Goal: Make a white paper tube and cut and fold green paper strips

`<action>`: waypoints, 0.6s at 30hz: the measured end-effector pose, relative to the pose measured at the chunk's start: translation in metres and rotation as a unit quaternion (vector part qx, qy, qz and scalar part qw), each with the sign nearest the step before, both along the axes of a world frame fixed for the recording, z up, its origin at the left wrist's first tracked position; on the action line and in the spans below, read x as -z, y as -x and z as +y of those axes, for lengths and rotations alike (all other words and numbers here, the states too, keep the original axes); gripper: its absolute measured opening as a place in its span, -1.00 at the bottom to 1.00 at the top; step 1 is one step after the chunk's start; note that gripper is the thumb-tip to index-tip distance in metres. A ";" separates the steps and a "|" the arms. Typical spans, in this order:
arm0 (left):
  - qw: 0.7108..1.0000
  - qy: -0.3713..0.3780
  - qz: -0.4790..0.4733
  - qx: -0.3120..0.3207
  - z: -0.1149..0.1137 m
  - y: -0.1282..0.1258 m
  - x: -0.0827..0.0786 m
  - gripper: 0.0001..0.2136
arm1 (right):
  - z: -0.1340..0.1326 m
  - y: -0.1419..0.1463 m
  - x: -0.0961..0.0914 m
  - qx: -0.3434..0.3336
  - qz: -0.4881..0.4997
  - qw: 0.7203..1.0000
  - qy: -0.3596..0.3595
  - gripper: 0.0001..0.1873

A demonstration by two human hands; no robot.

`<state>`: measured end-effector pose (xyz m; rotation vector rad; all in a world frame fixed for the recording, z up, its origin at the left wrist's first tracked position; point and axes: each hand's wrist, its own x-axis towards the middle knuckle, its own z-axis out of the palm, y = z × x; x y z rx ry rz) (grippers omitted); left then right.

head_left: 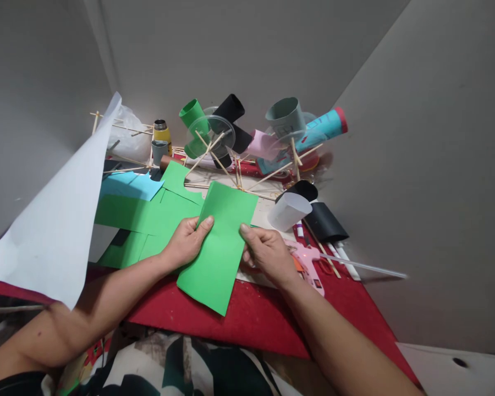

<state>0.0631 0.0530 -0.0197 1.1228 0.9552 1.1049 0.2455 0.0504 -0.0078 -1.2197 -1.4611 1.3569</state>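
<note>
A rectangular piece of green paper [218,247] is held up over the table's front part. My left hand [187,239] pinches its left edge, thumb on top. At the right edge, my right hand [268,250] grips the same paper between thumb and fingers. More green sheets [126,212], some with cut lines, lie under and beside my left hand, with a light blue sheet [134,186] behind them. Just right of my right hand is a pink glue gun [307,258] with a clear glue stick [367,267] sticking out.
Stick frames with clear discs [216,132] and coloured paper tubes [286,118] stand at the back. White [289,212] and black tubes [325,220] lie on the right of the red-covered table [268,319]. A large white sheet [61,214] curls up at left. Behind stands a yellow bottle [162,132].
</note>
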 end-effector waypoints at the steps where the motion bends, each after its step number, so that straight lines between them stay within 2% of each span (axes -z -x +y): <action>1: 1.000 -0.003 -0.002 -0.010 0.001 0.000 0.000 -0.58 | 0.000 0.000 0.003 -0.031 0.006 0.999 0.012 -0.36; 3: 0.999 -0.011 -0.002 -0.035 0.001 0.001 -0.001 -0.58 | 0.000 0.000 0.009 -0.097 0.020 0.994 0.041 -0.38; 5: 0.998 -0.021 0.002 -0.058 0.002 0.001 -0.002 -0.58 | 0.000 -0.001 0.014 -0.133 0.033 0.989 0.061 -0.40; 11: 0.996 -0.023 0.011 -0.090 0.003 0.002 -0.003 -0.58 | 0.001 -0.002 0.018 -0.156 0.063 0.983 0.078 -0.52; 14: 0.991 -0.034 0.007 -0.128 0.006 0.005 -0.004 -0.59 | -0.001 0.000 0.012 -0.182 0.029 0.979 0.084 -0.48; 18: 0.988 -0.046 0.013 -0.150 0.010 0.008 -0.005 -0.59 | -0.005 0.002 0.003 -0.177 -0.020 0.983 0.047 -0.43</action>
